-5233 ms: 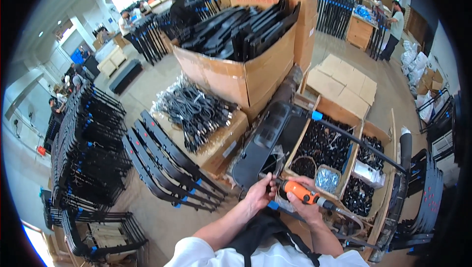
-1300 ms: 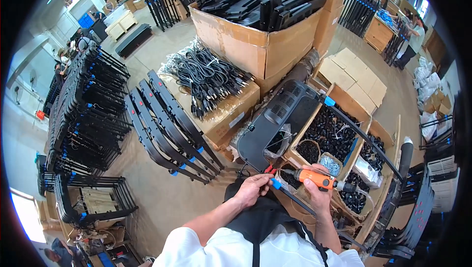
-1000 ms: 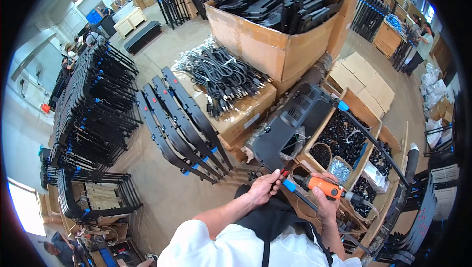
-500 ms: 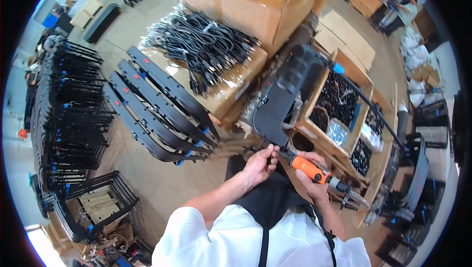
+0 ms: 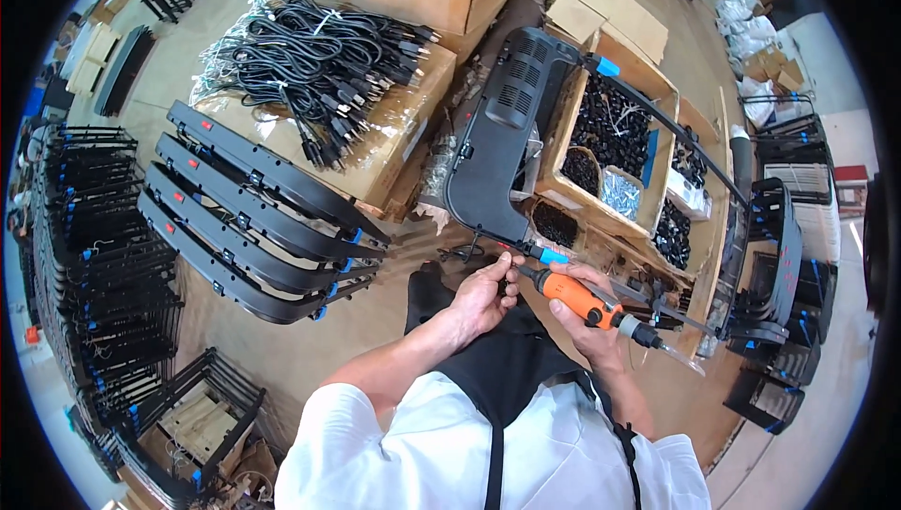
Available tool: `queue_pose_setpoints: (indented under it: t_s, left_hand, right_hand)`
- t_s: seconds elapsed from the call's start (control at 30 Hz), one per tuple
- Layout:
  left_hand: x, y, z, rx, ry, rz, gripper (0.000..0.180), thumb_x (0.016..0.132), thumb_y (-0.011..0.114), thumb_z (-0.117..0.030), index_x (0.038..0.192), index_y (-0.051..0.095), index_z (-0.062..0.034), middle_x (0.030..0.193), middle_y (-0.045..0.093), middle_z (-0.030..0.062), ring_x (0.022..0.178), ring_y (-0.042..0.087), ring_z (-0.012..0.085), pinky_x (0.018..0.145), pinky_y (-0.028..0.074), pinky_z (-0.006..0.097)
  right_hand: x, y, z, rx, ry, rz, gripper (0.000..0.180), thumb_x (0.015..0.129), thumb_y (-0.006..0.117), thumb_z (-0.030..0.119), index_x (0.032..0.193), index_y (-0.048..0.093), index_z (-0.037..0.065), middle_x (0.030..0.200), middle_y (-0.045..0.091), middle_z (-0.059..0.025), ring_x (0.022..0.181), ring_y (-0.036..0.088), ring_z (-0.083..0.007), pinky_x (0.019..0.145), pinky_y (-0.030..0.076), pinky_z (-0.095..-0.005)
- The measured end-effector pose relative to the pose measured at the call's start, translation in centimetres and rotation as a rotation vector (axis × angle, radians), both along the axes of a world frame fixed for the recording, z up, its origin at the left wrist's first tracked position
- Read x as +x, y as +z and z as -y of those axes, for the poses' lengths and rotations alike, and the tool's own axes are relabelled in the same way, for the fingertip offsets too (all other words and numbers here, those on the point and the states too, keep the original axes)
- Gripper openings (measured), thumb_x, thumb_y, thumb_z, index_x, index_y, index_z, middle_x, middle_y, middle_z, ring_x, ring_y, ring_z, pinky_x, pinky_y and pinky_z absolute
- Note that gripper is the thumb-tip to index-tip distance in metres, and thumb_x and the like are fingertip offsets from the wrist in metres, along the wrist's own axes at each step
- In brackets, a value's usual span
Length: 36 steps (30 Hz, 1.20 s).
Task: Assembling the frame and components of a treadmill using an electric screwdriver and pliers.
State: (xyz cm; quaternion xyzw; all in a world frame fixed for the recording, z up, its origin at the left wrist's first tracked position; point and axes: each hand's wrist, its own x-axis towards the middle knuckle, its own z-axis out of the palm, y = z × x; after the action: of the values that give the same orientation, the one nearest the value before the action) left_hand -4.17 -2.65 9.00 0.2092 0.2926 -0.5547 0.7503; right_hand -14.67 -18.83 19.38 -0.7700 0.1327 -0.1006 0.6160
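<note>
My right hand [image 5: 582,322] is wrapped round an orange power screwdriver [image 5: 584,301], whose dark nose points left toward my other hand. My left hand [image 5: 486,296] is closed in a pinch just at the screwdriver's tip; whatever sits between its fingertips is too small to make out. Right beyond the fingers lies a black curved plastic housing [image 5: 483,182] with a vented end [image 5: 533,78]. A black tube with blue wrapping [image 5: 554,256] meets its near end, close above the screwdriver.
A wooden bin [image 5: 560,146] holding black small parts, with a bag of silvery screws [image 5: 620,193], stands right of the housing. Bundled black cables [image 5: 314,60] lie on a carton [image 5: 408,149]. Several similar curved black parts [image 5: 253,228] stand at left, beside stacked black frames [image 5: 103,266].
The view has shifted, so the housing and bin appear further left and higher. My right hand still grips the screwdriver, and my left stays pinched at its tip.
</note>
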Motion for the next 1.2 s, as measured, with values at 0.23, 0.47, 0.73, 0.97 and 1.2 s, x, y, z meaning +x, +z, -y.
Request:
queue_pose_setpoints:
  t_s: [0.23,0.47,0.73,0.97,1.2]
  left_hand:
    - [0.4,0.7,-1.9,0.150,-0.161,0.356,0.027,0.116,0.046,-0.027,0.125,0.063,-0.0085,0.084,0.057,-0.0025,0.065,0.047,0.0097,0.053,0.037,0.024]
    - [7.6,0.9,0.2,0.353,-0.268,1.245,0.033,0.114,0.046,-0.026,0.134,0.063,-0.0054,0.070,0.061,0.0037,0.059,0.058,0.0140,0.056,0.050,0.032]
    - [10.5,0.8,2.2,0.768,-0.854,2.086,0.029,0.106,0.052,-0.021,0.127,0.070,-0.0136,0.088,0.075,0.0222,0.086,0.074,0.0423,0.078,0.058,0.055]
    - [10.9,0.6,2.1,0.748,-0.868,2.084,0.029,0.101,0.055,-0.017,0.125,0.071,-0.0128,0.088,0.076,0.0215,0.084,0.075,0.0407,0.075,0.059,0.054]
    - [10.9,-0.2,2.1,0.744,-0.807,2.109,0.028,0.103,0.055,-0.019,0.124,0.071,-0.0139,0.083,0.075,0.0205,0.078,0.074,0.0416,0.072,0.058,0.054]
  right_hand:
    - [0.7,-1.2,1.1,0.051,-0.068,0.056,0.048,0.088,0.079,0.001,0.132,0.059,0.003,0.132,0.068,-0.0161,0.128,0.064,-0.0267,0.113,0.050,-0.0435]
    - [2.1,-1.1,2.0,0.017,-0.035,0.062,0.053,0.090,0.078,0.001,0.137,0.054,0.001,0.133,0.067,-0.0158,0.129,0.064,-0.0271,0.115,0.048,-0.0446]
    - [3.3,0.0,2.2,-0.020,-0.025,-0.053,0.052,0.089,0.079,0.000,0.137,0.058,0.003,0.130,0.070,-0.0127,0.123,0.066,-0.0219,0.111,0.051,-0.0385]
    - [3.8,0.4,2.4,-0.054,0.024,-0.061,0.050,0.089,0.080,0.003,0.135,0.060,0.003,0.129,0.070,-0.0110,0.119,0.067,-0.0200,0.108,0.052,-0.0364]
    - [4.2,-0.3,2.2,-0.043,0.030,-0.072,0.047,0.089,0.080,0.005,0.133,0.063,0.005,0.130,0.070,-0.0097,0.117,0.068,-0.0193,0.106,0.053,-0.0362]
